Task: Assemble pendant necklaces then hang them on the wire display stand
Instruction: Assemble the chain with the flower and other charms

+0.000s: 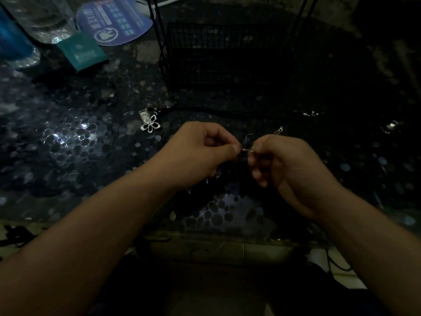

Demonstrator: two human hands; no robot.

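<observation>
Pinching a small silver clasp (245,150) between thumb and forefinger, the left hand (193,153) and the right hand (289,169) meet fingertip to fingertip above the near middle of the dark pebbled tabletop (68,144); all other fingers are curled in. Just beyond the left hand lies a silver flower pendant (150,125) on a black cord (227,109) running rightward to its end fittings. Further back stands the black wire stand (223,55). At the far left corner sit a teal box (83,51), a clear bottle (43,19) and a round printed fan (114,20).
</observation>
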